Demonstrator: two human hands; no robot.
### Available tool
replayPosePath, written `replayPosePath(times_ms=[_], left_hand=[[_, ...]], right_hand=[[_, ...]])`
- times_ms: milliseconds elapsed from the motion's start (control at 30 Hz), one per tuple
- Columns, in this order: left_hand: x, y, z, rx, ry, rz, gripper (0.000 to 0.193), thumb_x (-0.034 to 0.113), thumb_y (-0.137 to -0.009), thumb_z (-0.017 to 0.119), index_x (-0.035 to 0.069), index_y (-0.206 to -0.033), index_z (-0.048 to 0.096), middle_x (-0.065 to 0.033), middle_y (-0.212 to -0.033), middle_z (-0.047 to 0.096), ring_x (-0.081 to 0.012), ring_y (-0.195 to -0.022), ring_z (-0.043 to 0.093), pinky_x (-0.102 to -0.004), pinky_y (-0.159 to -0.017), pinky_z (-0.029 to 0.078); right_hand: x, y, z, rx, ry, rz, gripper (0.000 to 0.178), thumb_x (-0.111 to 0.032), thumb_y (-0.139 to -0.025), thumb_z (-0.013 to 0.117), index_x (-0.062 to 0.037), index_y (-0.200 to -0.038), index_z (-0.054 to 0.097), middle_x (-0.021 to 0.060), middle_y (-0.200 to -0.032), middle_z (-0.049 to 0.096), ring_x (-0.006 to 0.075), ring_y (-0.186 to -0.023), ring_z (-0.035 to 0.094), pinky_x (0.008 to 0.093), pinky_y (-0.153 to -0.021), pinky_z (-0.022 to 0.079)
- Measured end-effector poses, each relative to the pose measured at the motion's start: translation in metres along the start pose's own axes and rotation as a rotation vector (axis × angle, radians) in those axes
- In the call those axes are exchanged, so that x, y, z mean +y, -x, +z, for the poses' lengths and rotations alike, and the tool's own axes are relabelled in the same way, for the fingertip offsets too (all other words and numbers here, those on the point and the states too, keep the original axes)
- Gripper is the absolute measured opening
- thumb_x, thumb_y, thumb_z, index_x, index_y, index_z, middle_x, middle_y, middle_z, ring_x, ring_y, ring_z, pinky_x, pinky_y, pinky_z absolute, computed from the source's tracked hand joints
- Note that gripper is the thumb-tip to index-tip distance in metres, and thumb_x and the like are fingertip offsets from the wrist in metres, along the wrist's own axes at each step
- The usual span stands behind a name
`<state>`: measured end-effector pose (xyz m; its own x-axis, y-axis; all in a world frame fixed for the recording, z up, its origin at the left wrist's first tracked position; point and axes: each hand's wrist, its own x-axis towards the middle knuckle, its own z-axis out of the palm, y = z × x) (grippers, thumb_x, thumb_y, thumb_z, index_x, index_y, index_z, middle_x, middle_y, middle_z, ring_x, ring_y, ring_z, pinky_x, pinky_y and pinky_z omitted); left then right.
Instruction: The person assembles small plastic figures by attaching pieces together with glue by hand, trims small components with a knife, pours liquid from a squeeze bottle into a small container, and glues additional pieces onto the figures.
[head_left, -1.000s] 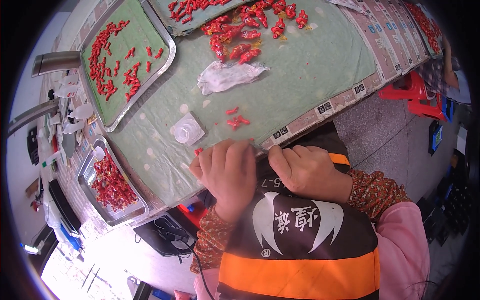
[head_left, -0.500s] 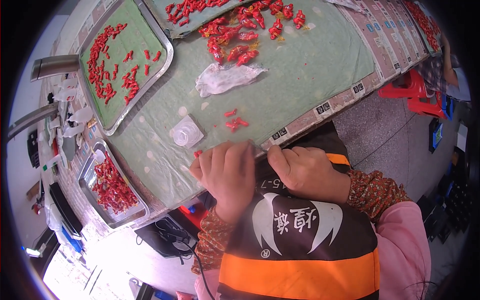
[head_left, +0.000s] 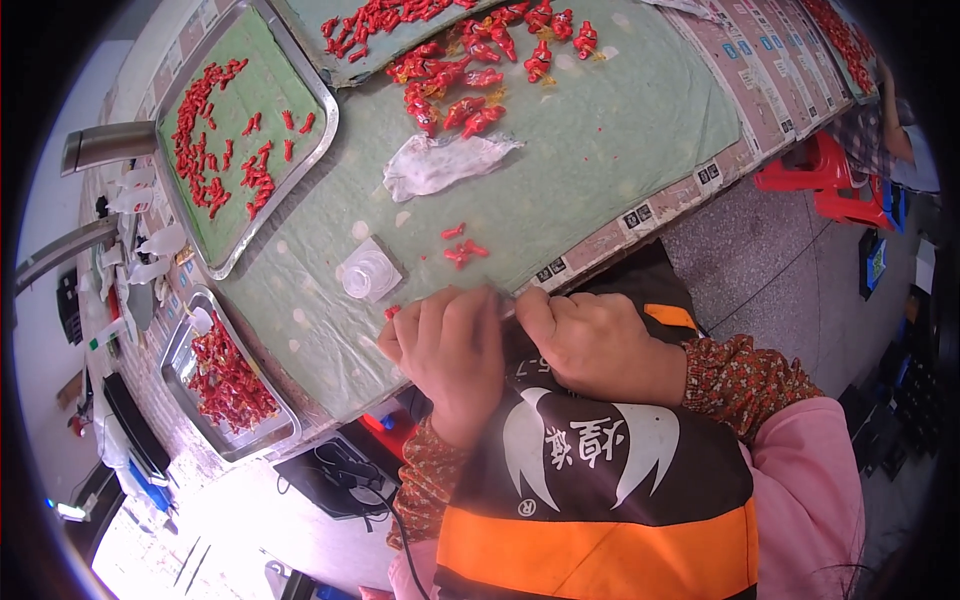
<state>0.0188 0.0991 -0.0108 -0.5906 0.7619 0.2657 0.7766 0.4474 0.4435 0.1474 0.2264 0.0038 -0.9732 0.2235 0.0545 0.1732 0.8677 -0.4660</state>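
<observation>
Red and glossy, a small piece (head_left: 391, 312) just beside the curled fingers of the left hand (head_left: 445, 345), at the outer edge of the hand. Bent at the knuckles on that side, fingertips turned down out of sight. Curled likewise on the right, with the thumb side of the right hand (head_left: 600, 345) toward the left one and only a narrow gap between. Fingertips too hidden to be sure, so cannot tell whether either hand is shut on anything.

Just beyond the left hand, a few loose red bits (head_left: 463, 250) close together on the green cloth (head_left: 590, 190) over the table. Near these, on the left, a small clear jar (head_left: 370, 270) on a squarish base. Farther ahead of both hands, a crumpled white rag (head_left: 450, 165), then a cluster of red figures (head_left: 465, 85) with yellowish trim.

Out to the left of the left hand, a metal tray (head_left: 333, 112) lined in green, with many red pieces scattered inside. Nearer on that same side, a smaller metal tray (head_left: 283, 440) heaped with red and golden pieces. Below the hands, toward the body, a dark apron (head_left: 600, 480) with a broad orange band. Well off to the right, past the table edge, a red stool (head_left: 810, 180) and another person (head_left: 890, 140).
</observation>
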Motion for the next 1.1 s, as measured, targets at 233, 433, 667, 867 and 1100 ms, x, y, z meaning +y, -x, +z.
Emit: replayPosePath(times_ms=[233,433,667,867,1100], left_hand=[[0.002,0.003,0.002,0.03,-0.027,-0.023,0.017,0.016,-0.081,0.079,0.018,-0.095,0.07,0.0016,-0.094,0.068,-0.0234,-0.092,0.061,-0.0406,-0.091,0.037],[0.003,0.001,0.001,-0.001,-0.028,-0.044,0.015,0.02,-0.083,0.081,0.017,-0.092,0.069,0.0008,-0.092,0.068,-0.0241,-0.093,0.06,-0.042,-0.093,0.036],[-0.004,0.005,-0.006,0.023,-0.07,-0.034,0.017,0.022,-0.084,0.081,0.019,-0.096,0.069,0.0016,-0.095,0.067,-0.0234,-0.095,0.06,-0.0422,-0.093,0.035],[-0.013,0.009,-0.013,0.066,-0.195,-0.075,0.017,0.02,-0.084,0.08,0.019,-0.097,0.069,0.0014,-0.097,0.067,-0.0222,-0.095,0.06,-0.0416,-0.093,0.034],[-0.012,0.01,-0.024,0.105,-0.207,-0.162,0.016,0.012,-0.087,0.076,0.014,-0.102,0.071,-0.0043,-0.104,0.067,-0.0247,-0.101,0.059,-0.0388,-0.095,0.035]], right_hand=[[0.0,0.002,-0.002,-0.045,-0.001,0.009,0.03,-0.007,-0.074,0.064,0.0031,-0.101,0.057,0.0066,-0.064,0.058,0.0204,-0.054,0.063,0.0331,-0.047,0.05],[0.006,0.007,0.001,-0.077,-0.062,0.036,0.029,-0.005,-0.075,0.064,0.0025,-0.101,0.055,0.0086,-0.064,0.059,0.0251,-0.055,0.065,0.0372,-0.049,0.052],[0.019,-0.002,-0.018,-0.061,-0.36,0.164,0.018,-0.008,-0.091,0.061,0.0009,-0.101,0.048,0.0159,-0.063,0.061,0.0409,-0.057,0.064,0.0509,-0.049,0.047],[0.025,-0.033,-0.018,0.137,-0.291,0.211,0.02,-0.007,-0.096,0.064,-0.0034,-0.109,0.05,0.0165,-0.076,0.062,0.0395,-0.069,0.065,0.0494,-0.057,0.046],[0.013,-0.052,-0.002,0.113,-0.269,0.15,0.027,-0.01,-0.091,0.071,-0.0041,-0.107,0.051,0.015,-0.076,0.064,0.0383,-0.068,0.067,0.0487,-0.057,0.048]])
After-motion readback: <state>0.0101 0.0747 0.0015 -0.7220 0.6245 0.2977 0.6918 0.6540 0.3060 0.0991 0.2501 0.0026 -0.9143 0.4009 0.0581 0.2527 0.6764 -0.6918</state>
